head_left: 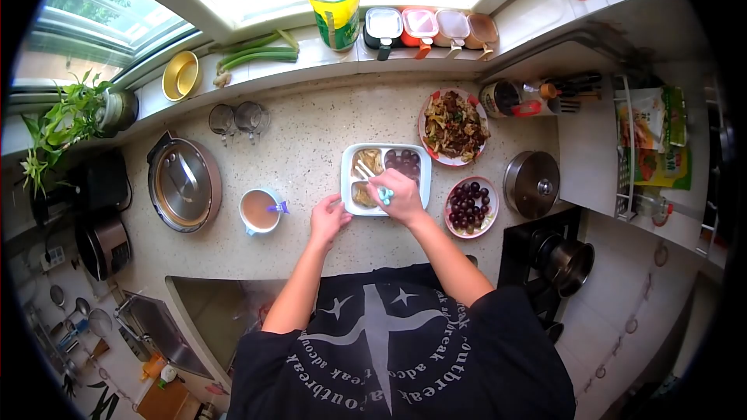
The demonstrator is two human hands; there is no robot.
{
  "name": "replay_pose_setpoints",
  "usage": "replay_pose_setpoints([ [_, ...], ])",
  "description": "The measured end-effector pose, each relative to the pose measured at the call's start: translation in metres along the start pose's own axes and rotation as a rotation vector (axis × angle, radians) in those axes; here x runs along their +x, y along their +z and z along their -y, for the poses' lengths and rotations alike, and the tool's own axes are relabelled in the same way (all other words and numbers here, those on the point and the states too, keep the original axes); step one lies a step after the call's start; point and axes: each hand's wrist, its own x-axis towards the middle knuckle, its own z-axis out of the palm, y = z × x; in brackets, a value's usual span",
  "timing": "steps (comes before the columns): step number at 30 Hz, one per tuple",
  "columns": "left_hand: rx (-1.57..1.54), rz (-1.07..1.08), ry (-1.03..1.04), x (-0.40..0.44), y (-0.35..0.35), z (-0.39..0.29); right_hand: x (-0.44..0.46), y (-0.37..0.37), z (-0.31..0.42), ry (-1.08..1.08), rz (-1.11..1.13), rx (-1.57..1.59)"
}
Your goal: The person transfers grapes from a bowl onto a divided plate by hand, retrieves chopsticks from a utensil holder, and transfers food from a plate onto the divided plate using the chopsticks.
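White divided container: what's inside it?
Dark round fruit upper right; brownish food upper and lower left. The right hand covers most of the lower right; contents there are hidden.

A kitchen, shown by a pan on the stove, seasoning boxes, and a compartment dish of food on the bench.

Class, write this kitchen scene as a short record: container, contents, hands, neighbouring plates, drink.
Container: white rectangular divided box
Contents: dark round fruit, far right; brownish food, left compartments
Right hand: gripping a slim white-and-teal utensil over the box
Left hand: at the box's left edge; contact unclear
Plates, right of box: round, red-rimmed plate of brown mixed food; nearer, round, pink-rimmed plate of dark round fruit
Drink: pale handled cup of light-brown liquid
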Motion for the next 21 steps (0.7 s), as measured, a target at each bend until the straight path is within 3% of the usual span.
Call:
replay_pose_setpoints([
  [7, 0.012, -0.008, -0.001, -0.002, 0.001, -0.002, 0.004, 0.000, 0.000, 0.062, -0.152, -0.009],
  [14, 0.011, 0.006, 0.008, 0.000, 0.000, 0.000, -0.003, -0.004, 0.000, 0.027, 0.039, -0.008],
  [21, 0.007, 0.001, 0.006, -0.003, 0.001, -0.003, 0.000, -0.016, 0.006, 0.074, -0.060, 0.067],
])
